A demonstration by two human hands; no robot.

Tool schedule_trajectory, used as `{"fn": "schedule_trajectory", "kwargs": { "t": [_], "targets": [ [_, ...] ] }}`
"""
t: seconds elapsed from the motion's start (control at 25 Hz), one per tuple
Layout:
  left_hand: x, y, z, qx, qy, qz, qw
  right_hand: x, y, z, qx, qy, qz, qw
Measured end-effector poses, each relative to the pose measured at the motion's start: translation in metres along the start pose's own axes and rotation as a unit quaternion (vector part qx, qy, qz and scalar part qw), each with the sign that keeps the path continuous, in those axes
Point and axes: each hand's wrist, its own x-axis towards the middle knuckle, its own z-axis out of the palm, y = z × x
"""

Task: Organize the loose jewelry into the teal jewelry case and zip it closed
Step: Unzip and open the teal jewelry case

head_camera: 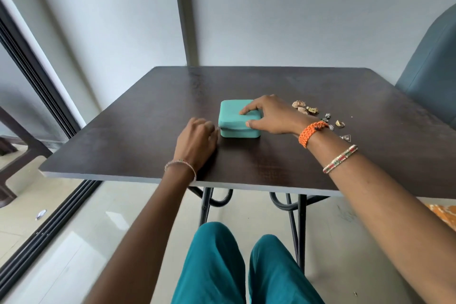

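Right hand [269, 116] grasps teal jewelry case [237, 118], light, rigid; left hand [197, 140] pinches zipper pull [220, 127] at corner. Loose jewelry [318, 116] tiny, fiddly.

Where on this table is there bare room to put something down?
Bare: the far strip behind the teal case, the left side beyond the left hand, and the near edge between the arms. Crowded: right of the right hand, where loose jewelry lies.

One head-worn wide-angle view; looks forward and down over the table [246, 76]; near; wall [296, 7] behind.
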Motion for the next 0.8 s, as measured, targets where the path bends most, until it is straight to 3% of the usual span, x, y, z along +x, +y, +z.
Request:
{"fn": "schedule_trajectory", "kwargs": {
  "t": [0.28,0.56,0.8],
  "targets": [
    [0.067,-0.041,0.003,0.110,-0.021,0.138,0.984,-0.002,0.008,0.004,0.042,-0.009,-0.018,0.999],
    [0.107,-0.027,0.040,0.053,-0.012,0.067,0.996,0.004,0.012,-0.004,0.022,-0.047,-0.035,0.998],
    [0.101,-0.029,0.048,-0.102,-0.104,-0.079,0.986,0.006,0.013,-0.003,0.010,-0.038,-0.035,0.999]
  ]
}}
